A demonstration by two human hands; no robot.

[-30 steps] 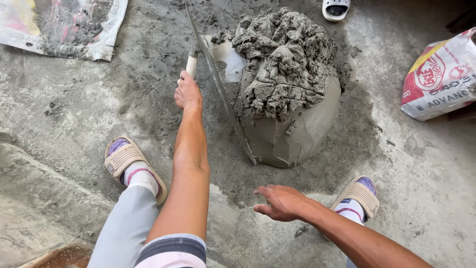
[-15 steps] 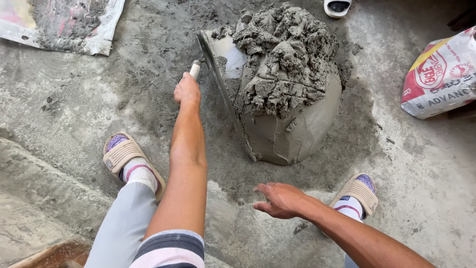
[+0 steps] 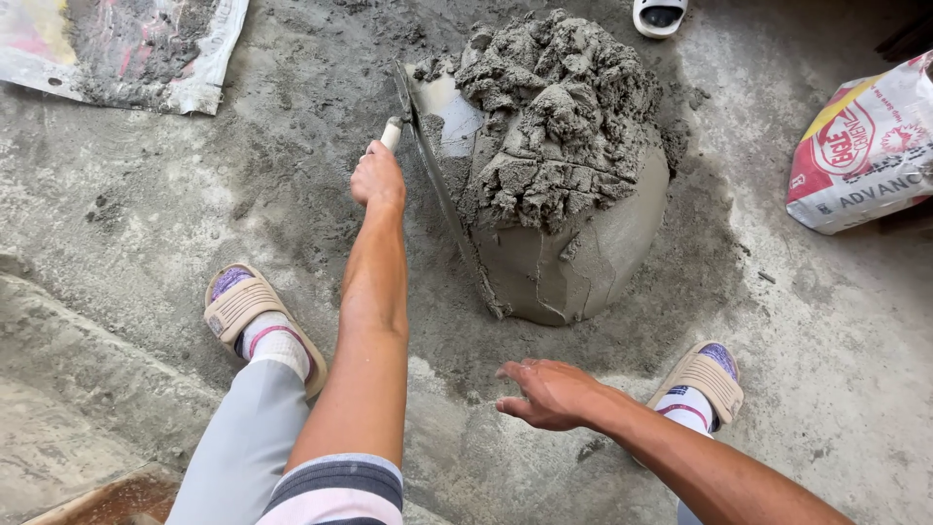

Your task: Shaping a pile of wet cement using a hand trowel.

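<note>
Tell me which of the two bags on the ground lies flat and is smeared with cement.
The flattened bag at the upper left; the red-and-white bag at the right edge is full and clean.

Bare floor [image 3: 146, 194] lies open from nine to eleven o'clock; the cement mound [image 3: 564, 165] blocks twelve, a sack [image 3: 865, 146] crowds two o'clock.

We see a grey concrete floor [image 3: 826, 321] in daylight. A cement bag [image 3: 865, 146] lies at its right edge, a flattened sack [image 3: 126, 49] well left of that bag.
</note>
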